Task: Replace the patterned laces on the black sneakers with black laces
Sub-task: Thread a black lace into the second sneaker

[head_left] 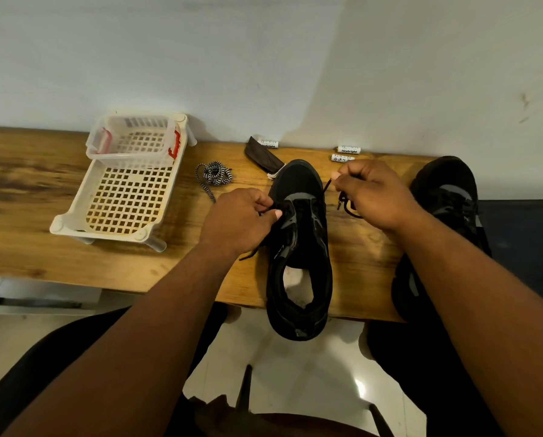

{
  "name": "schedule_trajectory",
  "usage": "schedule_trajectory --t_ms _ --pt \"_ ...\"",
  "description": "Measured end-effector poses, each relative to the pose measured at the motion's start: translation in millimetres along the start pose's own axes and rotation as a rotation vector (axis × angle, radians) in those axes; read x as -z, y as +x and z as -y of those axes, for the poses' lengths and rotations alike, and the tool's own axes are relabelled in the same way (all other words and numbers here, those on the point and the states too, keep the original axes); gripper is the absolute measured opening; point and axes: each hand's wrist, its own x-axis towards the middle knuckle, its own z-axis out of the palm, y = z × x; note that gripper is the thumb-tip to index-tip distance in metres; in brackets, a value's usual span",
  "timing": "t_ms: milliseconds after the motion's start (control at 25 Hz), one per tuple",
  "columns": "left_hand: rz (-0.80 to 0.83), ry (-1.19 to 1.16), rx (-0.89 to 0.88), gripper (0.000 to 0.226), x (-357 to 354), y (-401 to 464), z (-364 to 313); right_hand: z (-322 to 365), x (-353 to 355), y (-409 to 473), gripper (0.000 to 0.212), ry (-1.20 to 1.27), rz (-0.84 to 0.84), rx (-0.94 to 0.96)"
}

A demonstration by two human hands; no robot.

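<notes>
Lay on the wooden table (pixel 27 197): basket (pixel 128 197) leftmost, patterned lace (pixel 214 175) beside it, two sneakers (pixel 298 247) (pixel 443 197), batteries (pixel 347 149) behind.

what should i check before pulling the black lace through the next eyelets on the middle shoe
1. Old patterned lace out of the way: ok, it lies bundled on the table, apart from the shoe.
2. Both lace ends held: ok, left hand and right hand each pinch the black lace.
3. Middle sneaker steady: not ok, its heel overhangs the table edge.
4. Lace ends even in length: cannot tell, the hands hide much of it.
5. Eyelets threaded so far: cannot tell, black on black.
6. Second sneaker laced: cannot tell.
</notes>
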Motion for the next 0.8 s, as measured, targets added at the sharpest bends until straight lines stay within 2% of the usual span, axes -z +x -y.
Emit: schedule_trajectory --t_ms 80,200,280,360,440,640,720,800 --pt "-0.007 0.040 -0.031 0.009 -3.3 -1.2 3.0 -0.5 -0.2 -0.1 0.036 -0.004 -0.099 -0.018" --pt "0.052 0.069 -0.095 0.012 -6.7 0.4 4.7 -10.5 -10.5 0.4 0.035 -0.224 0.094 -0.132" --pt "0.095 -0.187 -0.025 0.016 3.3 0.4 -4.3 -18.2 -14.0 0.6 0.034 -0.293 0.157 -0.197" --pt "0.114 -0.569 0.045 0.019 21.7 -0.8 -18.6 -21.4 -13.4 1.4 0.036 -0.304 0.132 -0.219" --pt "0.129 -0.842 0.076 0.019 36.4 -1.8 -27.3 -21.5 -11.2 2.3 0.036 -0.315 0.106 -0.236" --pt "0.207 -1.180 -0.012 0.017 48.5 1.2 -24.0 -27.2 -10.0 5.0 0.034 -0.397 0.120 -0.285" --pt "0.215 -1.032 -0.047 0.018 46.2 -0.7 -27.0 -26.1 -14.8 2.4 0.031 -0.369 0.130 -0.271" --pt "0.121 -0.803 -0.030 0.017 41.3 -3.0 -32.1 -19.1 -25.2 -4.5 0.026 -0.201 0.073 -0.214"
